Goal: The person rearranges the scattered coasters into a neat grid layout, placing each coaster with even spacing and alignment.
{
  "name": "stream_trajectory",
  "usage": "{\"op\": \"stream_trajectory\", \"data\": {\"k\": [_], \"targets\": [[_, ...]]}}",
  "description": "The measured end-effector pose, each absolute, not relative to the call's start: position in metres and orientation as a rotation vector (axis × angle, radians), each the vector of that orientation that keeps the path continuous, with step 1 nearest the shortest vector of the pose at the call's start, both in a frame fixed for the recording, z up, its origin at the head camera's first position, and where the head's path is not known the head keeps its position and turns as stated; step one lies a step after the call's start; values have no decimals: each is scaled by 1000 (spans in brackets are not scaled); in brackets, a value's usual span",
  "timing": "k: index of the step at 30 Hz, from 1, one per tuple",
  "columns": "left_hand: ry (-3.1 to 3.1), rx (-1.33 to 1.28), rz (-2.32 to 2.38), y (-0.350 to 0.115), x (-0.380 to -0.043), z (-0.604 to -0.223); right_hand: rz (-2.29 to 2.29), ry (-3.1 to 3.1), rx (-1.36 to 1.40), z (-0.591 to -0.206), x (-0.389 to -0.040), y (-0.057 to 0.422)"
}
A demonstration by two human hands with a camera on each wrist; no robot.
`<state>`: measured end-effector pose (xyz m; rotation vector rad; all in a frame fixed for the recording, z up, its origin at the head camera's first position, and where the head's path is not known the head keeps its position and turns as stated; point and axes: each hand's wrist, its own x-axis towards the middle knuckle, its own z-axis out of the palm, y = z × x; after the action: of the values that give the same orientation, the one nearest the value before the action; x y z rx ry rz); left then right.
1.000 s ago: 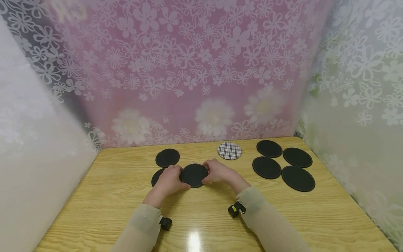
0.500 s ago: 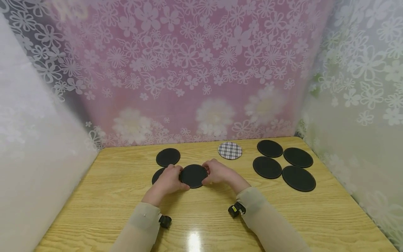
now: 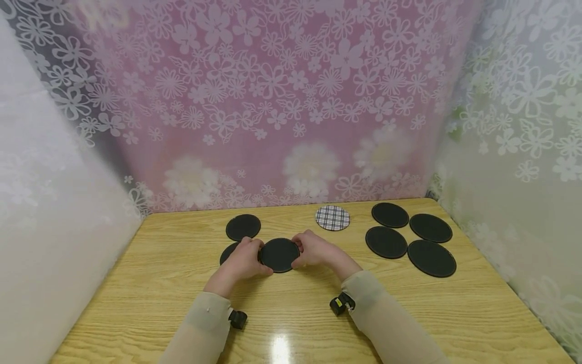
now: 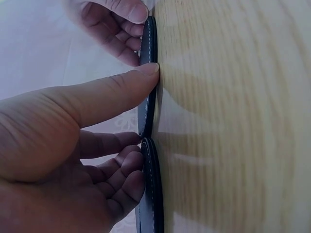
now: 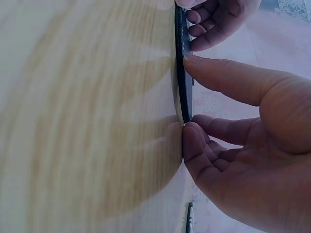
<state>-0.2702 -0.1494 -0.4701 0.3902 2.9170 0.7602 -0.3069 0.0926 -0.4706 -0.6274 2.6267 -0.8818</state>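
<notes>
Black on the round mat (image 3: 280, 255) at the middle of the frame, pale-stitched along its edge. Black again on the four mats (image 3: 386, 242) at right. White crossed by dark lines (a plaid) on the disc (image 3: 332, 218) right of centre. Yellowish, grained like wood, across the desk (image 3: 291, 303). Beige over the sleeves (image 3: 195, 328) at the bottom, pink with a whitish floral pattern on the upper backdrop (image 3: 286, 101).

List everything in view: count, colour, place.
table: 1, light wood, under all discs
centre disc: 1, black, mid-table
left discs: 2, black, left of centre, one partly hidden
right discs: 4, black, at right
plaid disc: 1, white with dark lines, near far edge
floral backdrop: count unclear, pink behind, whitish at right
wrist cameras: 2, black, one per wrist
sleeves: 2, beige, forearms
left hand: 1, bare, gripping centre disc's left edge
right hand: 1, bare, gripping its right edge
</notes>
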Motion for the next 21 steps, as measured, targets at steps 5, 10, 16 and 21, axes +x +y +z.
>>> {"op": "stream_trajectory", "data": {"k": [5, 10, 16, 21], "targets": [[2906, 385, 768, -150, -272, -473, -881, 2622, -623, -469, -306, 92], [2917, 430, 774, -154, -278, -483, -887, 2615, -617, -468, -305, 92], [2945, 455, 760, -159, -288, -497, -904, 2620, -619, -467, -304, 92], [2936, 439, 753, -159, -292, -504, -948, 2605, -603, -468, -304, 93]]}}
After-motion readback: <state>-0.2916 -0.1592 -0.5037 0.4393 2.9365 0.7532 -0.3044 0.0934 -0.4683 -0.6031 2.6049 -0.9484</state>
